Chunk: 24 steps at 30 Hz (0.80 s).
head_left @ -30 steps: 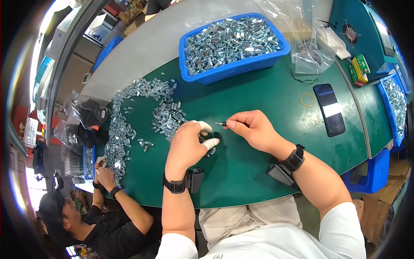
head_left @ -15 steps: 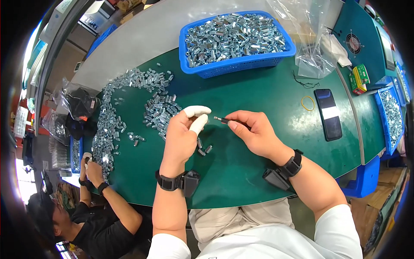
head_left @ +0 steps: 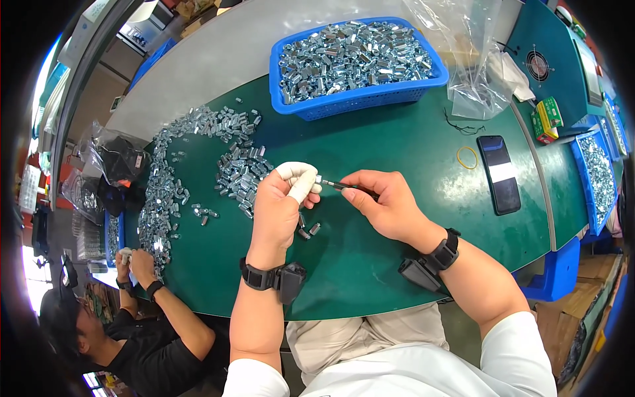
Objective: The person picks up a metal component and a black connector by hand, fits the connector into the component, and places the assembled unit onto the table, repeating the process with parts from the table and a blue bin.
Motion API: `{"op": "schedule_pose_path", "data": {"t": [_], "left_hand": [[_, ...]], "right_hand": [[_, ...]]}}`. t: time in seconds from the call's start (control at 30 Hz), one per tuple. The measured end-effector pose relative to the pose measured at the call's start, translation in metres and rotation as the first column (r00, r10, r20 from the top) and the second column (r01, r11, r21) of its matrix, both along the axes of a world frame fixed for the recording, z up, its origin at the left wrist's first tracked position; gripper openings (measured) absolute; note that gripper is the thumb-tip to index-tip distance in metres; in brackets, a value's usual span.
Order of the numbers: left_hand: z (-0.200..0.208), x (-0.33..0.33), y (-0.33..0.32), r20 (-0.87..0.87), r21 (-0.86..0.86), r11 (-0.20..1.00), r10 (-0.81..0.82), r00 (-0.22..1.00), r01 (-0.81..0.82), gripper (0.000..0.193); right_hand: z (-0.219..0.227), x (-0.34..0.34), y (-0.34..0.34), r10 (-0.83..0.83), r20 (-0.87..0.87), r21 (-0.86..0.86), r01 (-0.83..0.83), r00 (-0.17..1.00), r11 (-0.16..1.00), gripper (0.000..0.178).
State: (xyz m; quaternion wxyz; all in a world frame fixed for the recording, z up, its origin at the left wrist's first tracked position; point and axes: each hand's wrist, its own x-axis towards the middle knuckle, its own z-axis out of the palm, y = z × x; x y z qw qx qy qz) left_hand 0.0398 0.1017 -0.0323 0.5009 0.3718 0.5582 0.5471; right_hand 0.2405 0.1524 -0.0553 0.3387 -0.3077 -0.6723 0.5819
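Observation:
My left hand (head_left: 278,210) wears white coverings on its thumb and index finger. It pinches a small silvery metal spacer (head_left: 319,179), mostly hidden by the fingertips. My right hand (head_left: 390,206) is closed round a slim black rod-shaped tool (head_left: 342,186) with a thin metal tip. That tip points left and meets the spacer's end; how far it goes in, I cannot tell. Below my left hand a few loose spacers (head_left: 309,230) lie on the green table. Left of it spreads a heap of similar spacers (head_left: 239,173).
A blue basket (head_left: 360,97) full of spacers stands at the back. A phone (head_left: 499,175) and yellow rubber band (head_left: 467,157) lie right, near a clear plastic bag (head_left: 479,92). A long pile of spacers (head_left: 155,205) reaches toward a co-worker's hands (head_left: 137,266) at far left.
My left hand's fingers have closed in a pinch, and a spacer now shows at their tips. The tool's tip, apart from the left fingers before, now meets that spacer.

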Motion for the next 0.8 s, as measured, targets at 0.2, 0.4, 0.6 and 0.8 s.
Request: {"op": "schedule_pose_path", "data": {"t": [0.2, 0.4, 0.6, 0.8], "left_hand": [[0.009, 0.003, 0.000, -0.082, -0.020, 0.997, -0.070, 0.994, 0.068, 0.010], [0.009, -0.003, -0.002, -0.125, 0.050, 0.995, -0.081, 0.989, 0.088, 0.010], [0.004, -0.003, -0.002, -0.188, 0.175, 0.968, -0.147, 0.971, 0.180, 0.013], [0.012, -0.004, -0.005, -0.307, 0.126, 0.971, -0.155, 0.939, 0.201, 0.018]], "right_hand": [[0.003, 0.000, 0.000, -0.071, -0.004, 0.148, 0.071, 0.997, 0.986, 0.016], [0.008, -0.009, -0.001, -0.069, -0.033, 0.083, 0.072, 0.997, 0.994, 0.013], [0.008, 0.000, 0.000, 0.003, 0.083, -0.041, 0.000, 0.997, 0.999, 0.011], [0.007, -0.008, -0.005, -0.135, -0.076, 0.022, 0.137, 0.988, 0.990, 0.011]]}}
